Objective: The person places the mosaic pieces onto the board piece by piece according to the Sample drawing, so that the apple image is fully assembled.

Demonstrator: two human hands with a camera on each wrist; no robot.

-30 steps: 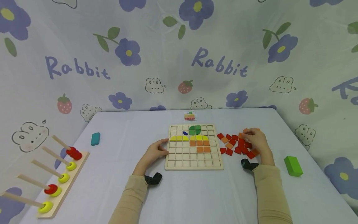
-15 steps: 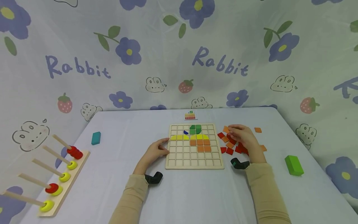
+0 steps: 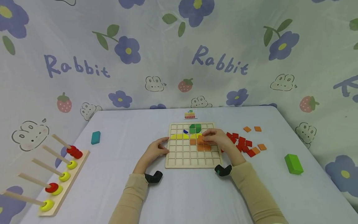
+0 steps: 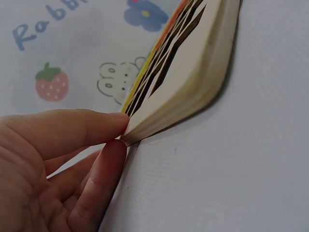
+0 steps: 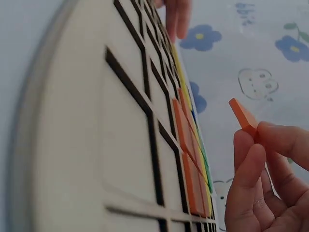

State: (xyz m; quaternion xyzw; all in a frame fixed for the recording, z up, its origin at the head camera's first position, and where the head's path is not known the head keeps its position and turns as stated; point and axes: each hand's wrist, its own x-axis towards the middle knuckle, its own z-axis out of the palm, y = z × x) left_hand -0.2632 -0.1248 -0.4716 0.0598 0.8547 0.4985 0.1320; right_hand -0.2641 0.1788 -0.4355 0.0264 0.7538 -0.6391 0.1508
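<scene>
A square wooden grid board lies mid-table, with yellow pieces, green pieces, a small blue piece and several orange tiles set in its cells. My right hand is over the board's right half, pinching one orange square tile between thumb and fingertips. In the right wrist view that tile is tilted and apart from the board. Against the board's left edge rest the fingertips of my left hand, thumb and forefinger spread along it; the left wrist view shows them touching the rim.
Right of the board lie loose red tiles and a few orange tiles. A picture card is behind the board. A green block stands right, a teal block left. Far left is a peg stand with red and yellow rings.
My right hand has moved left from the loose tiles to over the board, carrying an orange tile. The loose orange tiles have shifted. My left hand has stayed at the board's edge.
</scene>
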